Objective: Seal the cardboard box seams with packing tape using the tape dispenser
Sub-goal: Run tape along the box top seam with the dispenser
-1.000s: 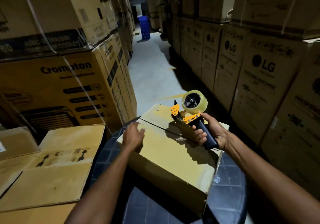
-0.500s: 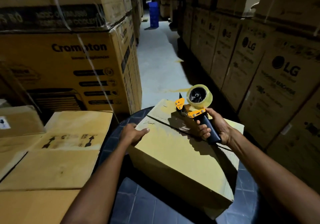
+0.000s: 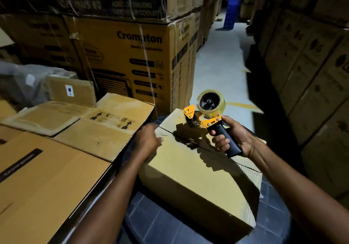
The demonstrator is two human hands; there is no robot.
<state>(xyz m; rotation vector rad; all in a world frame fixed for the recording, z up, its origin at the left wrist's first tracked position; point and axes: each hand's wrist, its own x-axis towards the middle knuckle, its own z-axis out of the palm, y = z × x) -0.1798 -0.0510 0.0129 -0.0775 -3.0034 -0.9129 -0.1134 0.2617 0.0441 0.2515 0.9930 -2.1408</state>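
Observation:
A plain brown cardboard box [image 3: 190,175] lies on a dark round table [image 3: 160,223], its top flaps folded down with the middle seam [image 3: 188,143] showing. My right hand [image 3: 234,136] grips the black handle of an orange tape dispenser [image 3: 205,115] loaded with a clear tape roll, held just above the far part of the seam. My left hand [image 3: 149,140] is blurred, resting on the box's left top edge with fingers curled over it.
Flattened cartons [image 3: 62,140] are stacked at the left. A tall Crompton box stack [image 3: 139,55] stands behind. LG cartons [image 3: 311,70] line the right side of a pale aisle floor [image 3: 219,70] with a blue bin [image 3: 231,13] far back.
The view has swung left, shifting the box and both hands to the right of the frame. My left hand slid slightly along the box's left edge. The dispenser stays over the seam.

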